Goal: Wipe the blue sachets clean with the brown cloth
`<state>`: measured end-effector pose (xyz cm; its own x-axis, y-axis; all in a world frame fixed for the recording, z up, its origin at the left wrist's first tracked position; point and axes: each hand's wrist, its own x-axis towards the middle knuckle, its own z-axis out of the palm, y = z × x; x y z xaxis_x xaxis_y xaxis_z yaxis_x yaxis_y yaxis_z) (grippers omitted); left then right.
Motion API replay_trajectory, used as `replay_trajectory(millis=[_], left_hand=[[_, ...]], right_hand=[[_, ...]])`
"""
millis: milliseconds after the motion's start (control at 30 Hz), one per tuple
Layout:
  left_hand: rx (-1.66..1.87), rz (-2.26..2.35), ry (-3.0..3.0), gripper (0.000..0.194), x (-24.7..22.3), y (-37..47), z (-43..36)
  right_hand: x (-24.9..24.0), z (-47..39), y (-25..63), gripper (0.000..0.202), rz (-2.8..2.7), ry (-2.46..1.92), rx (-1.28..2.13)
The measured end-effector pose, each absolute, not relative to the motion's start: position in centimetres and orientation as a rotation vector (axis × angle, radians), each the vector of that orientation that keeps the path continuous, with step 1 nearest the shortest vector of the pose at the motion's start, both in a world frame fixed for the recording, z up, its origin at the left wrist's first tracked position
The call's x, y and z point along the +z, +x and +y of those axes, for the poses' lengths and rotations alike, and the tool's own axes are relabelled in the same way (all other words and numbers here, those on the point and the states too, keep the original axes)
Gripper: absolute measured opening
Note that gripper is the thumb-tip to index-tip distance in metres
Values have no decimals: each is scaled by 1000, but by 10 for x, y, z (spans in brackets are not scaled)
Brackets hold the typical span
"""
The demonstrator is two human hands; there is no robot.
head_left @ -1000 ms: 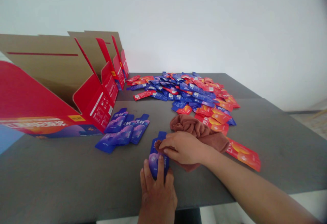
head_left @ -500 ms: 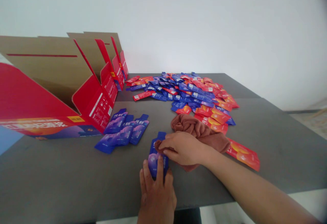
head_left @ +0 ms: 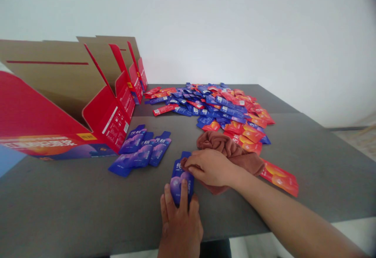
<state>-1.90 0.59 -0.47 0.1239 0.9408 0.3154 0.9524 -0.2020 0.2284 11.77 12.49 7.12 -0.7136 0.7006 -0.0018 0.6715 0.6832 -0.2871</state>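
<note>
A blue pouch (head_left: 178,175) with a purple fruit print lies flat on the grey table in front of me. The fingers of my left hand (head_left: 181,222) are stretched out and press on its lower end. My right hand (head_left: 212,168) pinches a corner of a brown cloth (head_left: 245,163) and holds it against the pouch's upper right part. The rest of the cloth lies bunched beyond and beneath that hand. To the left, several blue pouches (head_left: 144,153) rest partly overlapping. A red pouch (head_left: 281,177) sticks out from under the cloth's right side.
A large pile of blue and red pouches (head_left: 211,103) covers the table's (head_left: 73,207) far middle. Open red cardboard boxes (head_left: 110,122) stand in a row along the left side. Behind the table is a white wall (head_left: 235,26).
My right hand has shifted slightly up and right with the cloth corner, uncovering more of the pouch's white lettering. My left hand has stayed in place.
</note>
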Motion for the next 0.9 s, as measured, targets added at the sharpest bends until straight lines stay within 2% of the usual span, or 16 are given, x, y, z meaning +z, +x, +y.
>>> replay_trajectory(millis=[500,900], left_hand=[[-570,-1896,-2300,32,-12,-20,5],[-579,-1884,-2309,29,-11,-21,5]], right_hand=[[77,120,118,23,-2853,-916,577],[73,126,118,25,-2784,-1146,460]])
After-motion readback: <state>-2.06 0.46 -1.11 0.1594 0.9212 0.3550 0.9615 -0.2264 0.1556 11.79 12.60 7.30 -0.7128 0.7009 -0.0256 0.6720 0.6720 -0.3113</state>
